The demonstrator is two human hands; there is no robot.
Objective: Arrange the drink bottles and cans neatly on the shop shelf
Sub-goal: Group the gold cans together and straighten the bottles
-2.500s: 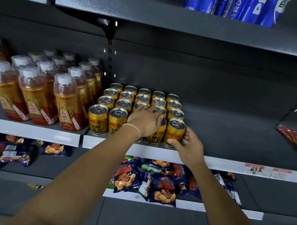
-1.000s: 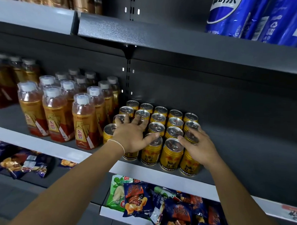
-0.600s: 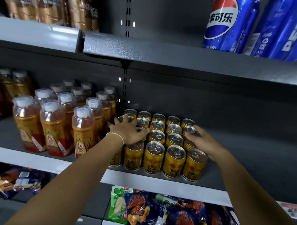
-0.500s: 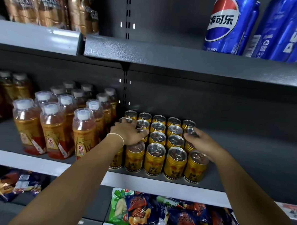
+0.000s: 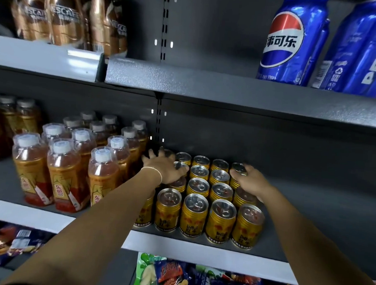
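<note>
Gold cans getting squared up: left hand flat on tops steadying, right hand gripping edge can

The left forearm covers most of the front-left one of the gold cans; the left hand hides the tops behind it; the right hand masks the right column's middle cans, its grip unclear; the top edge cuts the Pepsi cans and coffee bottles; the bottom edge cuts the snack packets; the cans' small print is unreadable.
</note>
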